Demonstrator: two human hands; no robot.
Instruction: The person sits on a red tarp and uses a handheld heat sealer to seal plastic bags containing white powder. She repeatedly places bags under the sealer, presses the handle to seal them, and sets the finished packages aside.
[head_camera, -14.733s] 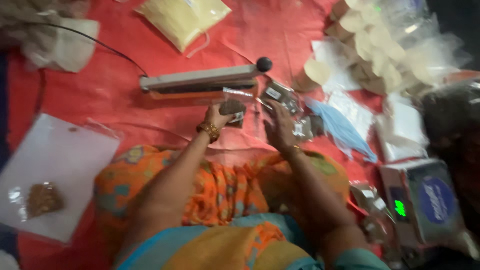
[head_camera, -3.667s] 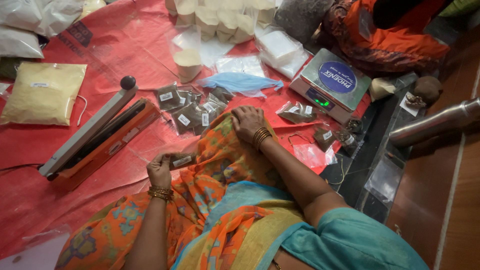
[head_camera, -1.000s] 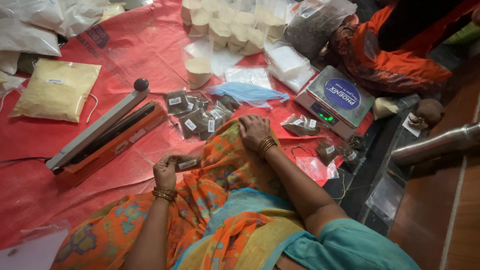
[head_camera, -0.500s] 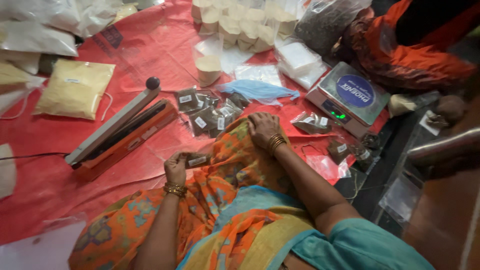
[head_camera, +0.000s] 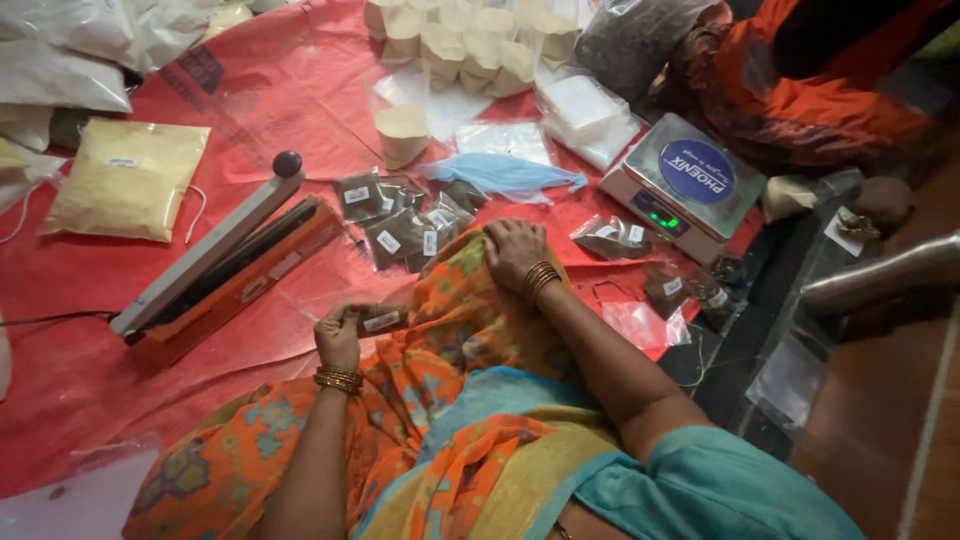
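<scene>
Packet sealing, judged mid-cycle: left hand (head_camera: 340, 340), nearest the camera, is curled closed around a small dark labelled packet (head_camera: 380, 320), held just above the knee beside the heat sealer (head_camera: 225, 265). Right hand (head_camera: 512, 252) lies flat and empty on the orange-clad knee (head_camera: 455, 300), fingers loosely spread, wrist bent. Beyond lie a pile of finished packets (head_camera: 400, 225), then the weighing scale (head_camera: 685, 185). Next move likely calls for presenting the packet's open edge squarely under the sealer's bar.

I see one heat sealer (head_camera: 225, 262), one weighing scale (head_camera: 684, 184) and one blue glove (head_camera: 505, 173). One yellow powder bag (head_camera: 128, 179) lies alone.
</scene>
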